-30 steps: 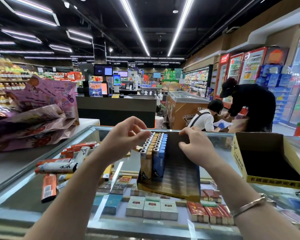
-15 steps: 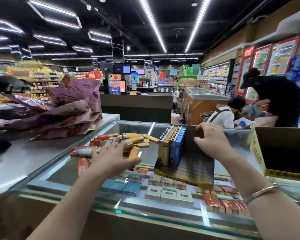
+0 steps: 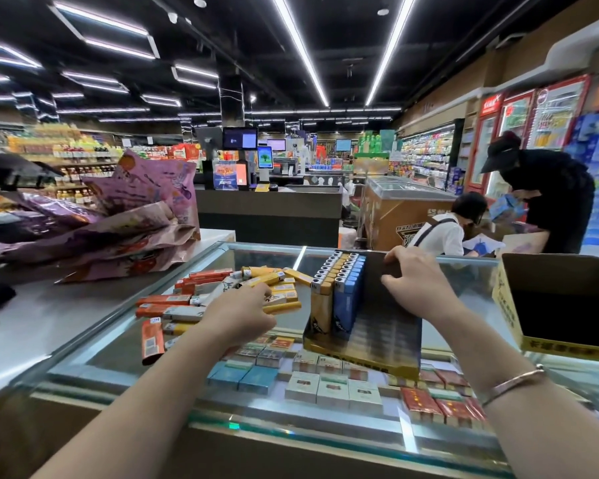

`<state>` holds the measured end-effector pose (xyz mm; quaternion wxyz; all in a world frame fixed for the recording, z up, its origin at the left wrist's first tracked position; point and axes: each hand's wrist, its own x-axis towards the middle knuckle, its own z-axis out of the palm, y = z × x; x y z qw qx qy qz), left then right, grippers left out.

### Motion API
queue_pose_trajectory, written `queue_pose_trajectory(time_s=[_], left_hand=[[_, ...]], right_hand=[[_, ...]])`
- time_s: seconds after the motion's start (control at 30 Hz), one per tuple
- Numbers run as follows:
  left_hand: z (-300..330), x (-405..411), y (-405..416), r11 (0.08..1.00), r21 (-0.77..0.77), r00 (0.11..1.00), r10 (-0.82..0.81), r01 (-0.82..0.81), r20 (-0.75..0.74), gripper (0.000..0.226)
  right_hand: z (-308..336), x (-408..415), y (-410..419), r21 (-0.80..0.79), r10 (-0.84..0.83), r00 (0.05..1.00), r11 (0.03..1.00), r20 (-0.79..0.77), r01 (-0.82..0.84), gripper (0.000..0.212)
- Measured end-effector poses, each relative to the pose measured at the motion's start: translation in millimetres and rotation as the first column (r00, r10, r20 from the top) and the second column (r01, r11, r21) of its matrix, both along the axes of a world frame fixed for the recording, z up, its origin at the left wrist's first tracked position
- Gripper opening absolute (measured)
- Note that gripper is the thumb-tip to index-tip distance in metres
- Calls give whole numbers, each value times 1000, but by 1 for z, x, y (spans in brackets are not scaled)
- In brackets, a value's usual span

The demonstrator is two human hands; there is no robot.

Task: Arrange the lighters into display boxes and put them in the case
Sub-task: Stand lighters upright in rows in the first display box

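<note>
Her left hand (image 3: 237, 314) curls down into the loose lighters (image 3: 218, 293) heaped toward the glass counter's (image 3: 118, 344) left edge, though I cannot tell whether it holds one. Her right hand (image 3: 417, 283) grips the display box (image 3: 377, 326) mid-counter.

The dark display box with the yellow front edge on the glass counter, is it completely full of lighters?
No. The dark display box with the yellow front edge holds only two rows of upright lighters at its left side, and the rest shows bare.
</note>
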<state>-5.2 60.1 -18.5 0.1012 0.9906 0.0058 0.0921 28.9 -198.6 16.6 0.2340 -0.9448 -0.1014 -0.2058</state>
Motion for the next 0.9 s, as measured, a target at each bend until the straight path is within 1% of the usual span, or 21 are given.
queue_pose_trajectory(time_s=[0.07, 0.13, 0.2, 0.27, 0.37, 0.43, 0.5, 0.53, 0.57, 0.63, 0.67, 0.73, 0.77, 0.83, 0.9], left_hand=[[-1, 4, -3, 1000, -4, 999, 8, -8, 46, 46], [-2, 9, -5, 1000, 8, 999, 13, -14, 41, 39], [-2, 13, -7, 999, -24, 999, 26, -25, 23, 27], [-1, 16, -8, 997, -74, 998, 29, -25, 54, 17], [-3, 19, -10, 995, -99, 990, 5, 9, 143, 13], [-2, 19, -9, 991, -133, 985, -11, 34, 171, 12], [2, 17, -7, 970, -234, 982, -14, 59, 190, 14], [4, 15, -7, 942, -327, 979, -11, 78, 202, 15], [8, 13, -7, 891, -441, 976, -13, 109, 215, 15], [18, 9, -10, 741, -640, 966, -43, 201, 253, 16], [25, 6, -13, 667, -702, 959, -66, 249, 277, 16], [40, 2, -21, 550, -759, 931, -113, 348, 346, 13], [47, 0, -27, 507, -763, 911, -134, 401, 390, 11], [61, -3, -42, 425, -752, 860, -170, 505, 482, 9], [72, -5, -58, 365, -724, 807, -176, 585, 563, 9]], right_hand=[[0, 0, 0, -5, -7, 1000, 1000, 1, 7, 28], [-1, 0, 0, -8, -13, 1000, 1000, 7, 13, 28], [-1, 1, 0, -6, -17, 1000, 1000, 4, 17, 27], [-1, 1, 0, -7, -19, 1000, 1000, -2, 19, 27], [-1, 1, 0, -17, -14, 1000, 1000, -9, 14, 25], [-1, 2, -1, -14, -8, 1000, 1000, -13, 8, 24], [0, 3, -1, -15, -2, 1000, 1000, -13, 2, 23], [0, 3, -2, -13, 2, 1000, 1000, -13, -2, 23], [1, 3, -2, -9, 4, 1000, 1000, -15, -4, 22], [2, 3, -2, -10, -7, 1000, 1000, -16, 7, 21], [3, 2, -2, -20, -25, 1000, 1000, 0, 25, 19], [6, -2, -1, 0, -56, 993, 998, 101, 56, 15], [8, -4, 0, 47, -50, 982, 998, 181, 42, 14], [14, -10, 2, 170, 17, 939, 982, 343, -79, 11], [20, -18, 6, 262, 125, 900, 932, 417, -250, 8]])
